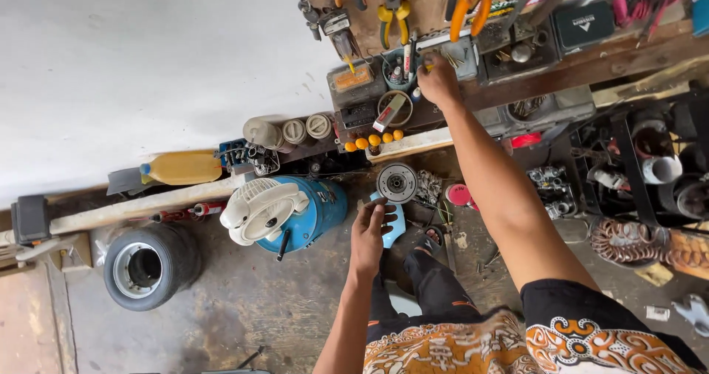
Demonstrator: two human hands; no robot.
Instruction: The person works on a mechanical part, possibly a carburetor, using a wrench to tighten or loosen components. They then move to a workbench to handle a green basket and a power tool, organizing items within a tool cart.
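Observation:
My right hand [439,79] is stretched up to the wooden shelf [591,64], its fingers closed on something small beside a teal cup of pens and small tools [396,70]; what it grips is hidden. My left hand [369,235] is low over the floor, holding a round grey metal disc with a toothed centre [396,183] and a light blue piece [394,226] under it. My dark trouser legs and a sandalled foot [430,239] are below.
Pliers and cutters [395,8] hang on the board above. A blue drum [314,211] with a white fan [260,209] on it stands left, a small tyre [150,266] farther left, a yellow bottle [182,167] by the wall, and cluttered parts [635,175] at right.

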